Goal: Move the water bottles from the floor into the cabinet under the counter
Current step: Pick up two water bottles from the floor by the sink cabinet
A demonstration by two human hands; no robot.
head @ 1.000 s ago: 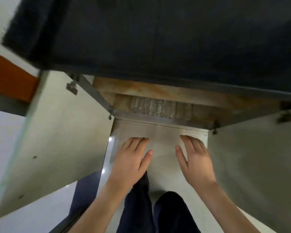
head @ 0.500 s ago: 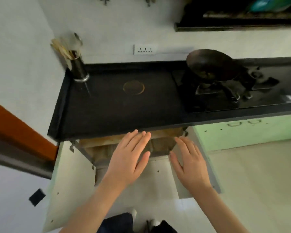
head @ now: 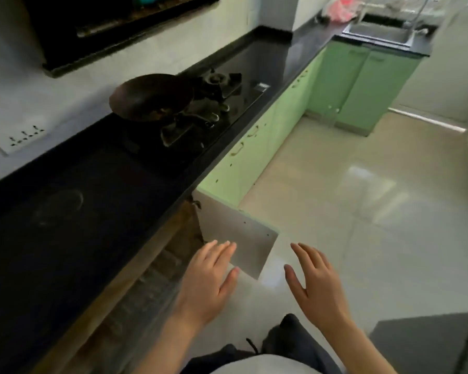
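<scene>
Both my hands hover empty above the floor in front of the open cabinet (head: 173,255) under the black counter (head: 97,190). My left hand (head: 208,282) is flat with fingers spread, just over the cabinet opening's edge. My right hand (head: 315,282) is open too, above the pale tiles to the right. The cabinet's right door (head: 235,238) stands swung out between the hands and the green cupboards. Faint clear shapes that may be water bottles (head: 157,273) lie blurred in the dark cabinet interior. I see no bottles on the floor.
A dark wok (head: 152,98) sits on the gas hob (head: 200,109). Green cupboard fronts (head: 257,155) run along the counter to a corner with a sink (head: 381,33). Glossy floor tiles (head: 362,211) spread right. A dark grey object (head: 427,344) lies at the lower right.
The view swung from looking down into the cabinet up over the counter, then right along the kitchen. Both hands stayed empty and open, spreading a little further apart.
</scene>
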